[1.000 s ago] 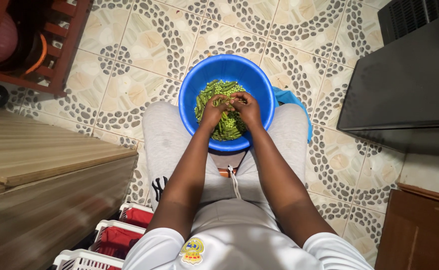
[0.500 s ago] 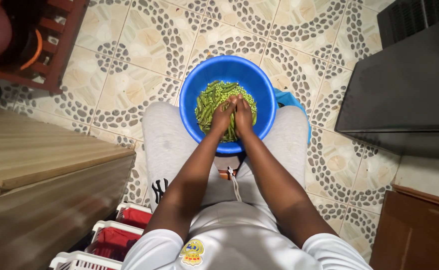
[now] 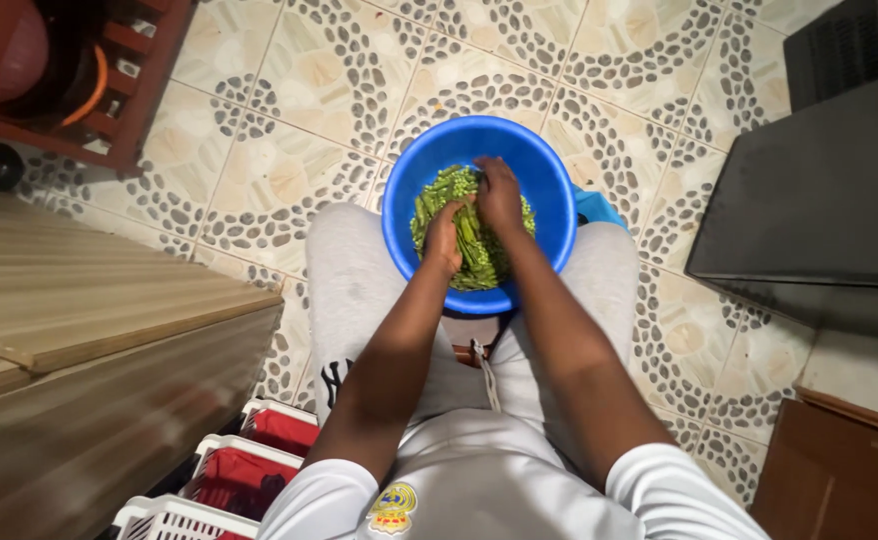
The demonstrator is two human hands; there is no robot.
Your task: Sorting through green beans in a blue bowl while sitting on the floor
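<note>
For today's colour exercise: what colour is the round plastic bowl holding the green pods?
Bright blue round plastic bowl, clearest in the head view.

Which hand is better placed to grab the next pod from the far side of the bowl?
Right, probably. The right hand already reaches over the far part of the green pods in the blue bowl. The left hand sits nearer the body, on the near pile.

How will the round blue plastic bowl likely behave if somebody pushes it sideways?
The round blue plastic bowl would probably slide or tip easily: it rests between grey-clad knees, not on the floor. The green pods seem light, so they add little weight.
</note>
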